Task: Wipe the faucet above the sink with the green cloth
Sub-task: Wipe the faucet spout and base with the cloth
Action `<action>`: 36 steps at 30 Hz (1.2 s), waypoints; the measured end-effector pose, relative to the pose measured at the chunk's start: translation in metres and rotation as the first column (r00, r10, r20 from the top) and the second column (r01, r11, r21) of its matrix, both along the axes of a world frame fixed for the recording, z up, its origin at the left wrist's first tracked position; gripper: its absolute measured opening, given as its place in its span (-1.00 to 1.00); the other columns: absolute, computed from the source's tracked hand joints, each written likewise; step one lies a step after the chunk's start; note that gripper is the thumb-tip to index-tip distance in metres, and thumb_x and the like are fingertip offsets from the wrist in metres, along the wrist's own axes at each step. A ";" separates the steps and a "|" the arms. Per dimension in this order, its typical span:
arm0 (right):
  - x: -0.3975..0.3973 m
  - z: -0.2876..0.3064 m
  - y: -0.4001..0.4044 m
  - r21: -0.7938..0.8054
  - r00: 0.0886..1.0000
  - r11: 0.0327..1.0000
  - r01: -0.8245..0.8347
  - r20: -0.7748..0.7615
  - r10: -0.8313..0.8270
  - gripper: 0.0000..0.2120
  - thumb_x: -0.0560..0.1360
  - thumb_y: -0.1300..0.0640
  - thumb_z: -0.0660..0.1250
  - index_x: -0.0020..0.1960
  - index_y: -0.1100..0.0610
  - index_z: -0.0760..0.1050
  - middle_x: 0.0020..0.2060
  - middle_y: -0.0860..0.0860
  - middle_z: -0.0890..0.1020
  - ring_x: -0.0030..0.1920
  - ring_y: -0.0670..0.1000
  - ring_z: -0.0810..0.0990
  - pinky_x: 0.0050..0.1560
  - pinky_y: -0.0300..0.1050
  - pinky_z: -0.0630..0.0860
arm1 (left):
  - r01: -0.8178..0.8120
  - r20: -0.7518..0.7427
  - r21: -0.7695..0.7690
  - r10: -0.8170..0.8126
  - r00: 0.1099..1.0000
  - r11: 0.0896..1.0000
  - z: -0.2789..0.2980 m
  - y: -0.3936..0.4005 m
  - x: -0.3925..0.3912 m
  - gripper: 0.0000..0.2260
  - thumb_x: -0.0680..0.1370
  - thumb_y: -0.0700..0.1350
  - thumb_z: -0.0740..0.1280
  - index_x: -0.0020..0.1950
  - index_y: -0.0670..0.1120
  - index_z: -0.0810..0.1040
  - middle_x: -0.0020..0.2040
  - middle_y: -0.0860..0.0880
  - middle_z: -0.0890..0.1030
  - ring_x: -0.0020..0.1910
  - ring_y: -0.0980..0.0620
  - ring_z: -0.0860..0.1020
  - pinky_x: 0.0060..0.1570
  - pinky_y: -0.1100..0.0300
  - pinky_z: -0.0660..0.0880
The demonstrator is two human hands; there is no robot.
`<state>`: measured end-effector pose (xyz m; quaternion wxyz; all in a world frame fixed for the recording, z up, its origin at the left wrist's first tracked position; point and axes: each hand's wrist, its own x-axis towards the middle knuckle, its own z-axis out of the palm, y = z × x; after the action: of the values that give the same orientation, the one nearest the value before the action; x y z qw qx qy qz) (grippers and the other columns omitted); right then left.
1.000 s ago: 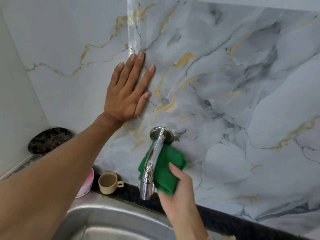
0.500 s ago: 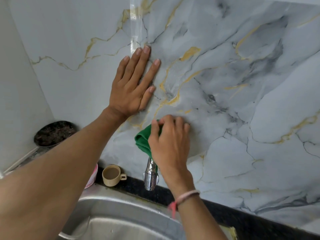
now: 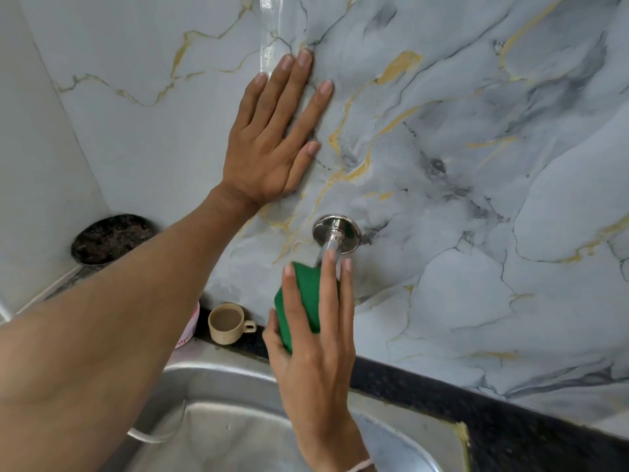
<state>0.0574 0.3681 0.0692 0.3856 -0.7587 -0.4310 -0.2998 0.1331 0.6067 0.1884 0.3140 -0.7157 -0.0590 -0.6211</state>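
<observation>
Taking the faucet [image 3: 335, 237] as the landmark & going near to far: nearest the camera, below it, the steel sink [image 3: 238, 434] is sitting w/ its rim running under the spout line. Just above that, the right hand [image 3: 315, 338] is wrapping the green cloth [image 3: 301, 306] round the faucet's spout, fingers lying along the top & thumb underneath, so it's gripping cloth + spout together; the spout itself is hidden under the hand, only the upper neck & round wall plate are showing. The cloth is looking soft, light, foldable, prob conforming to the tube w/o effort; best held bunched in the palm as it is, w/ fingers pressing thru it. The faucet is looking rigid, polished, likely slippery when wet, so squeezing thru the cloth rather than bare skin seems wise. Left of the faucet on the dark counter strip, a beige cup [image 3: 227, 323] is standing upright, w/ a pink tub [image 3: 190, 327] just beyond it, mostly hidden by the left forearm. Farther, above & left of the faucet, the left hand [image 3: 275, 144] is lying flat and spread on the marble wall [image 3: 476, 165], holding nothing, apparently bracing. Far left in the corner, a dark round pan [image 3: 112, 238] is sitting. Room for moving: free space to the faucet's right & along its length; the wall is sitting tight behind the plate, so strokes near the base are needing short, careful motion; the cup is near enough to knock on a wide leftward swing.
</observation>
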 end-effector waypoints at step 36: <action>0.069 -0.008 -0.052 0.590 -0.295 0.766 0.254 -0.707 0.643 -0.50 0.43 -0.28 0.27 -0.18 0.10 0.76 -0.28 0.14 0.74 -0.33 0.14 0.73 -0.26 0.01 0.68 | 0.031 0.000 -0.029 -0.031 1.000 0.999 -0.003 0.004 0.001 -0.43 0.70 0.04 -0.01 0.72 -0.07 0.19 0.62 -0.28 0.39 0.73 -0.14 0.17 0.74 -0.03 0.06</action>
<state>0.1266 0.3157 0.0609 0.8112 -0.4384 0.0219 0.3863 0.1342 0.6106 0.1854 0.2940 -0.7211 -0.0568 -0.6248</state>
